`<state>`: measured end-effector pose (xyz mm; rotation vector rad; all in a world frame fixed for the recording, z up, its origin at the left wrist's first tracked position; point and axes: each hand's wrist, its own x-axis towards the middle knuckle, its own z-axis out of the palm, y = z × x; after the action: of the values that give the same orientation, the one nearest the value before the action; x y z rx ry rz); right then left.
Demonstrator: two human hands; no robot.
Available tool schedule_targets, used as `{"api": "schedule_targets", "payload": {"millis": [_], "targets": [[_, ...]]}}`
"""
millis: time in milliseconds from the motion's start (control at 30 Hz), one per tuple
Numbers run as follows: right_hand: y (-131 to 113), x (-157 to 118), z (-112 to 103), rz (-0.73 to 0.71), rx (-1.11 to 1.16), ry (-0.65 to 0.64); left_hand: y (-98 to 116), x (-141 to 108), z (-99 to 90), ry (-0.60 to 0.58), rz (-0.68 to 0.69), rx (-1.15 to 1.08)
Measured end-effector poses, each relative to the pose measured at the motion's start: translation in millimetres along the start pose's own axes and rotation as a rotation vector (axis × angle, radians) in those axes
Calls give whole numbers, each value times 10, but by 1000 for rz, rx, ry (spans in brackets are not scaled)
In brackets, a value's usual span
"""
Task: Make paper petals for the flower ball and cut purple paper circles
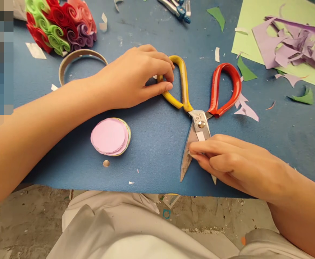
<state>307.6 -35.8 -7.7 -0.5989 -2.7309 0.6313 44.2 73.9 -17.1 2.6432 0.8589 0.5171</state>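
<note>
A pair of scissors (201, 124) lies on the blue table with its blades apart, one handle yellow and the other red. My left hand (144, 75) has its fingers curled round the outer side of the yellow handle. Over the blades, my right hand (235, 162) has thumb and index finger pinched together at the left blade; what is between the fingertips, if anything, is too small to make out. A small white paper piece (200, 136) shows between the blades. Left of the scissors sits a stack of pink paper ovals (109, 136).
Red, green and purple paper curls (63, 27) stand at the back left, near a tape ring (62, 68). Purple scraps (295, 46) lie on a light green sheet (243, 32). A compass (177, 10) is at the top. The table's front edge runs below the blades.
</note>
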Motion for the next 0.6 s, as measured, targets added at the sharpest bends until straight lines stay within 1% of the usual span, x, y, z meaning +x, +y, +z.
{"api": "schedule_targets", "payload": {"millis": [67,167,267,333,367,500,600], "targets": [[-4,-3,-15,-9,31,-27,1,-1,1,-4,-7,-2],[-13,-3,-45,21,49,-53,11,-3,3,-3,-6,-4],[-36,37,-63,-1,132,-148,11,0,8,-3,-2,-1],[-61,85,-63,-17,195,-176,4,3,11,-6,0,-3],[-74,109,-59,1,214,-180,0,4,11,-6,1,-4],[-111,168,-35,97,299,-118,-4,4,4,-3,4,-4],[-114,153,-20,135,375,-55,0,3,1,-4,0,5]]}}
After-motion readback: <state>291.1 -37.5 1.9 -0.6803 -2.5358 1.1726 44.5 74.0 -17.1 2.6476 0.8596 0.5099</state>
